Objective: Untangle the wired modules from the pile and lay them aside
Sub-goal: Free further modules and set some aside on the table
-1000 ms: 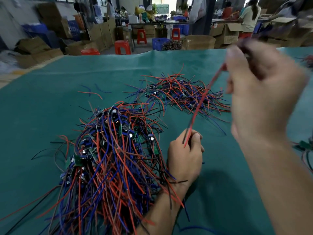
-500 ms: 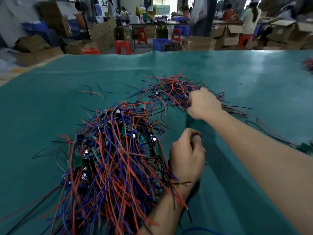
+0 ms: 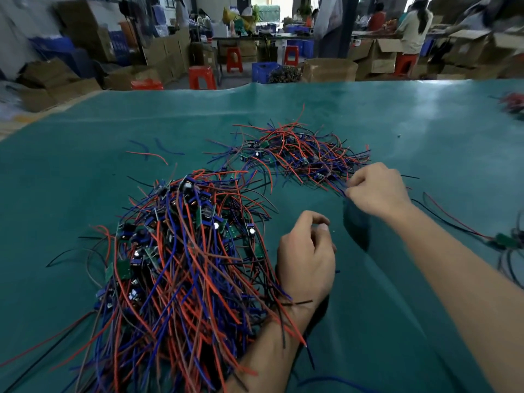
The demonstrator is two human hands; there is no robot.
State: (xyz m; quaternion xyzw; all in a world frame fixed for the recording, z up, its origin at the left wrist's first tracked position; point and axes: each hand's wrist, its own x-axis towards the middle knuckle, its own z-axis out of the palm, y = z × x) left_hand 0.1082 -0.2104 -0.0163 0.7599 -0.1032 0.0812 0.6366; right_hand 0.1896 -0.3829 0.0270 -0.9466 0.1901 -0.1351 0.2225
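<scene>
- Modules sit tangled in the big pile (image 3: 175,256) at seven o'clock; sorted pile (image 3: 300,154) at twelve.
- Right hand (image 3: 377,194) pinches wires at the sorted pile's edge, apparently laying one down.
- Left hand (image 3: 306,256), loosely curled, holds nothing.
- Next move: pick another module.

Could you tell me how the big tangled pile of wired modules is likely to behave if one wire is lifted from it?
The big pile will probably drag along: its red and blue wires cross densely. The wires look thin and curved, so likely floppy. The small green boards seem light, but may snag neighbours. The left hand rests beside it.
</scene>
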